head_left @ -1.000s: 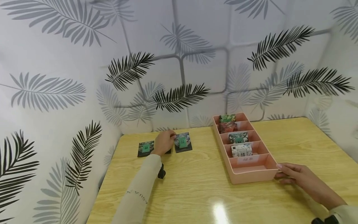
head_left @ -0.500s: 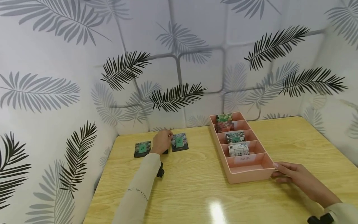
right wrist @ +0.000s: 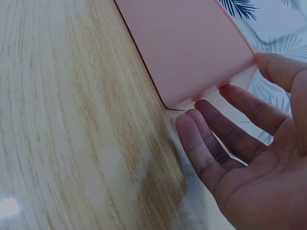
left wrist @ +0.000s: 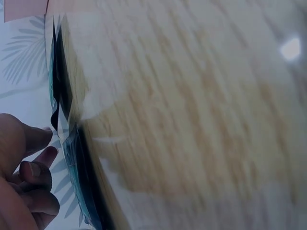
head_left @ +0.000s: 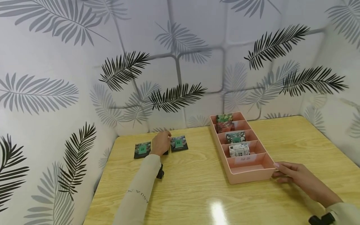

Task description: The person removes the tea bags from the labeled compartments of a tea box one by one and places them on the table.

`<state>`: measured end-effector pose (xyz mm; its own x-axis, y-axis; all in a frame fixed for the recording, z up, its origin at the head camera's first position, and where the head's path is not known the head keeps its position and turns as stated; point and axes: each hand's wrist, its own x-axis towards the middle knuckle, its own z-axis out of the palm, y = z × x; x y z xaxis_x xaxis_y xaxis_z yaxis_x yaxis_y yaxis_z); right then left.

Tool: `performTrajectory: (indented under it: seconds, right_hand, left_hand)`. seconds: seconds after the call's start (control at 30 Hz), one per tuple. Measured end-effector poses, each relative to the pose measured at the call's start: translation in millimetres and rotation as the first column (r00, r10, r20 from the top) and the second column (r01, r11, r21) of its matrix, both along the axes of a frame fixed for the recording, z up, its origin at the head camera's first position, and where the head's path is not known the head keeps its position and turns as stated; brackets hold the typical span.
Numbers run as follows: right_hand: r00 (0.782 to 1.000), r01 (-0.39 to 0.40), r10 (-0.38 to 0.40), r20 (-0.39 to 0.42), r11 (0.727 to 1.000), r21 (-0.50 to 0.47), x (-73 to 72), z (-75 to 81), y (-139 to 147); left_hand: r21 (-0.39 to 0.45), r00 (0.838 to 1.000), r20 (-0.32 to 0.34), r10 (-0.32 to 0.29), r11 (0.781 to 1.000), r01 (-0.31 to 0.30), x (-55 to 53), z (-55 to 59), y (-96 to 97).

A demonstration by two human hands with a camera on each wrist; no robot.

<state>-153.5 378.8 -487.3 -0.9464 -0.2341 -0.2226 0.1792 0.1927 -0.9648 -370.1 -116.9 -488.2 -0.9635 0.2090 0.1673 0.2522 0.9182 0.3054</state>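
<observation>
My left hand (head_left: 161,143) is over a row of dark square sachets with green labels at the back left of the table. Its thumb and fingertips are by the near edge of the right sachet (head_left: 179,143), with a gap between them in the left wrist view. To its left lies another sachet (head_left: 142,150); a dark sachet corner (head_left: 166,152) shows beneath the hand, mostly hidden. My right hand (head_left: 295,178) holds the front right corner of a pink divided box (head_left: 247,179), thumb on the rim and fingers against the wall (right wrist: 192,52).
The box's rear compartments hold green (head_left: 224,117), red (head_left: 226,126), dark floral (head_left: 235,137) and white floral (head_left: 239,150) sachets. The front compartment shows its bare floor and a paper label (head_left: 246,158). A leaf-patterned curtain (head_left: 180,78) stands behind the wooden table (head_left: 191,190).
The right sachet has tipped down from a raised angle and now lies flatter beside my left hand. My right hand stays at the box corner. The head view has shifted slightly.
</observation>
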Motion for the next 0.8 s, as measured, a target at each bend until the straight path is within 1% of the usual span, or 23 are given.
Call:
performTrajectory:
  seconds: [0.07,0.2,0.33,0.5,0.8]
  right_hand:
    - [1.000,-0.002,0.002,0.002,1.000,-0.001,-0.1,0.4,0]
    - [1.000,-0.007,0.007,0.006,1.000,0.001,-0.3,0.7,0]
    - [1.000,0.001,-0.001,0.017,1.000,0.011,0.2,0.7,0]
    - [1.000,0.009,-0.010,0.019,0.999,0.037,0.4,1.8,-1]
    - [1.000,0.004,-0.004,0.006,1.000,0.029,0.3,2.9,-2]
  left_hand:
    - [0.000,1.000,-0.005,0.007,1.000,-0.007,0.4,0.6,-0.7]
    - [0.009,1.000,-0.023,-0.005,1.000,0.006,1.5,1.7,-1.2]
    - [0.055,0.999,-0.035,-0.024,0.998,0.026,3.7,4.0,0.9]
    - [0.108,0.996,-0.061,-0.060,0.992,0.066,6.6,9.3,6.2]
    - [0.113,0.985,-0.110,-0.132,0.983,0.144,18.0,21.0,23.2]
